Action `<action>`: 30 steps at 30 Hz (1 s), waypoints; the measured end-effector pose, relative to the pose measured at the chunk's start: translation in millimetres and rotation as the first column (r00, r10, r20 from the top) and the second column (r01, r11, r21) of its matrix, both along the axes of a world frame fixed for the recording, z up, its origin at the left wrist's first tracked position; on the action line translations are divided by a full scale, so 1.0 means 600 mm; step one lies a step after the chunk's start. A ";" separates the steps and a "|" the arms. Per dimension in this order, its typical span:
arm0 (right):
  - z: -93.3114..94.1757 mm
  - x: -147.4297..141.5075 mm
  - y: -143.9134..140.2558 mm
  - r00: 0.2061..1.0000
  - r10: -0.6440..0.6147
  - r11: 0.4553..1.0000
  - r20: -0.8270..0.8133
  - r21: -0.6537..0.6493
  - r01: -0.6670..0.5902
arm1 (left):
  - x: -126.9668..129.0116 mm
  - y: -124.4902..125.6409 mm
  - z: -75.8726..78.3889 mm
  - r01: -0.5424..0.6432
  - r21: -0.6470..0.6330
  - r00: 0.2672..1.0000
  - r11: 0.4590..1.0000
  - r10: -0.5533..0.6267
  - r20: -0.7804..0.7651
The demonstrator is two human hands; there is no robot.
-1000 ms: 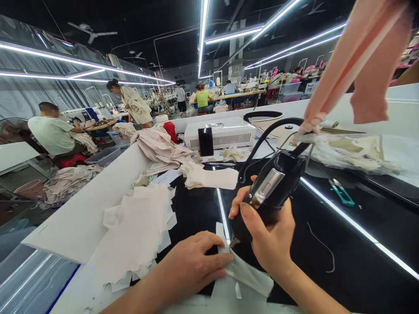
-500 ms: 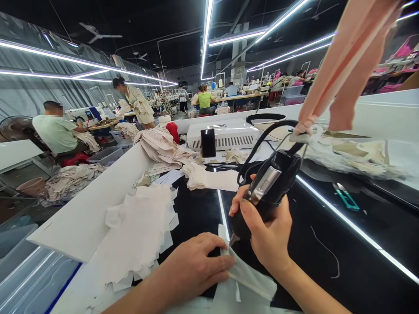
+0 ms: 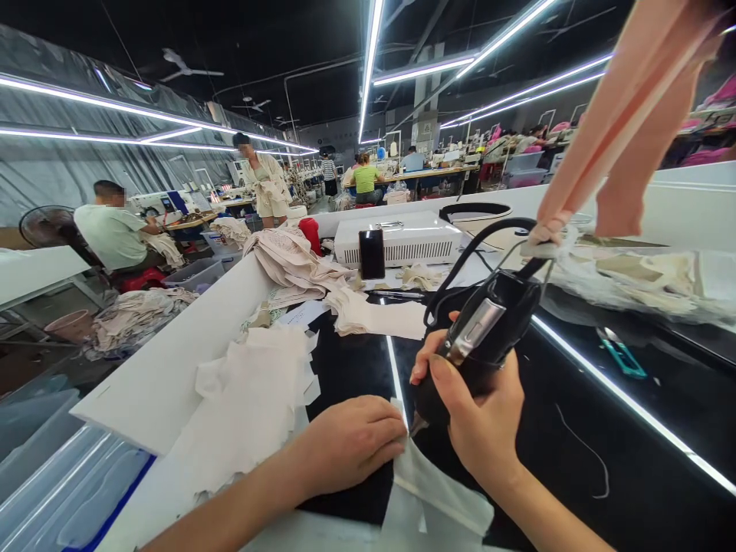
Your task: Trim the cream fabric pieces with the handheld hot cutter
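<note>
My right hand (image 3: pixel 480 399) is wrapped round a black corded hand tool (image 3: pixel 488 318) with a silver metal piece on its side, thumb close to that piece. The tool tilts, and its narrow tip points down beside a thin pale cloth strip (image 3: pixel 440 494) on the glossy black tabletop (image 3: pixel 552 475). Whether the tip touches the cloth I cannot tell. My left hand (image 3: pixel 356 445) is closed, fingers together, its tips at the strip's upper end, close to the tool tip. The left thumb is hidden.
Pink fabric (image 3: pixel 621 123) hangs down to the tool's cord. On the left lie pale cloth pieces (image 3: pixel 247 399). A phone (image 3: pixel 372 254) leans on a vented white box (image 3: pixel 399 238). Teal thread snips (image 3: pixel 624 354) lie at right. Several people work at machines beyond the white side panels.
My left hand's fingers have drawn together and shifted slightly up along the cloth. My right hand keeps its hold on the tool. The whole view has shifted a little.
</note>
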State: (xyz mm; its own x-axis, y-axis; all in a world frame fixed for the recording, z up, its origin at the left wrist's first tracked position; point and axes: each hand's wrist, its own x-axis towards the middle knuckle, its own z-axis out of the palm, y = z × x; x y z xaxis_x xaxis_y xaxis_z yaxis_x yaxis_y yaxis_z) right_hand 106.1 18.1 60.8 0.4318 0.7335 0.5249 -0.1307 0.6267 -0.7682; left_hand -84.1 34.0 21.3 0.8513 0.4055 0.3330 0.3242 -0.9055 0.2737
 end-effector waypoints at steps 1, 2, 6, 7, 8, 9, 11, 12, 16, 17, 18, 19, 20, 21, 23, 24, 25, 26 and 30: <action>-0.001 0.001 -0.001 1.000 0.002 1.000 0.000 0.002 -0.002 | -0.003 0.001 0.000 -0.002 -0.015 1.000 1.000 0.002 -0.002; -0.001 0.001 -0.001 1.000 0.008 1.000 -0.002 0.005 -0.008 | -0.006 0.000 0.000 -0.008 -0.031 1.000 0.999 0.008 0.005; -0.003 0.003 0.001 0.999 0.030 1.000 -0.012 0.011 -0.029 | -0.017 -0.009 0.000 -0.020 -0.082 0.999 0.996 0.024 0.048; -0.003 0.002 0.003 1.000 0.025 1.000 -0.013 0.009 -0.025 | -0.018 -0.011 -0.001 -0.016 -0.087 0.998 0.996 0.021 0.053; -0.002 0.002 0.005 1.000 0.018 1.000 -0.014 0.008 -0.018 | -0.018 -0.012 -0.001 -0.016 -0.094 0.998 0.995 0.021 0.054; -0.002 0.001 0.007 1.000 0.013 1.000 -0.015 0.011 -0.013 | -0.017 -0.012 -0.002 -0.018 -0.100 0.998 0.995 0.024 0.054; -0.001 -0.001 0.010 1.000 0.011 1.000 -0.013 0.018 -0.011 | -0.016 -0.012 -0.003 -0.026 -0.108 0.998 0.994 0.031 0.052; 0.000 -0.002 0.011 1.000 0.011 1.000 -0.013 0.021 -0.011 | -0.015 -0.011 -0.004 -0.028 -0.105 0.998 0.994 0.034 0.053; -0.005 -0.004 0.013 1.000 0.007 1.000 -0.014 0.007 -0.007 | -0.014 -0.010 -0.011 -0.029 -0.082 0.998 0.996 0.034 0.061; -0.008 -0.004 0.013 1.000 0.000 1.000 -0.008 0.003 0.000 | -0.014 -0.010 -0.013 -0.030 -0.079 0.998 0.996 0.034 0.057; -0.010 -0.004 0.013 1.000 -0.006 1.000 0.002 0.000 0.006 | -0.014 -0.009 -0.016 -0.031 -0.077 0.998 0.997 0.035 0.048; -0.013 -0.003 0.013 1.000 -0.012 1.000 0.012 -0.001 0.012 | -0.013 -0.008 -0.019 -0.035 -0.073 0.999 0.997 0.038 0.035; -0.016 -0.002 0.014 1.000 -0.015 1.000 0.021 -0.001 0.015 | -0.013 -0.007 -0.022 -0.040 -0.068 0.999 0.997 0.041 0.023; -0.018 -0.001 0.015 1.000 -0.014 1.000 0.028 -0.001 0.014 | -0.012 -0.006 -0.024 -0.044 -0.062 0.999 0.997 0.045 0.010; -0.021 0.002 0.017 0.999 -0.010 1.000 0.035 -0.004 0.010 | -0.012 -0.004 -0.027 -0.054 -0.053 0.999 0.997 0.054 -0.007; -0.022 0.004 0.018 0.999 -0.010 1.000 0.038 -0.008 0.010 | -0.011 -0.003 -0.028 -0.059 -0.049 0.998 0.997 0.058 -0.010; -0.022 0.007 0.018 0.999 -0.015 1.000 0.043 -0.013 0.016 | -0.011 -0.003 -0.028 -0.062 -0.047 0.998 0.997 0.062 -0.009; -0.022 0.011 0.019 0.999 -0.023 1.000 0.049 -0.020 0.024 | -0.010 -0.003 -0.027 -0.067 -0.047 0.998 0.997 0.066 -0.010; -0.026 0.033 0.018 0.993 -0.066 0.995 0.103 -0.067 0.073 | -0.002 0.000 -0.024 -0.141 -0.062 0.989 0.988 0.139 -0.042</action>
State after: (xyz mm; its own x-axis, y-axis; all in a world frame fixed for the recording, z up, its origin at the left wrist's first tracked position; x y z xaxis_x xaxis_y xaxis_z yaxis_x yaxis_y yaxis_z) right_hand 126.1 28.7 45.2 0.4307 0.7401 0.5165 -0.0087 0.5757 -0.8176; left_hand -85.2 33.9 6.9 0.7960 0.5410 0.2715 0.4575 -0.8314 0.3154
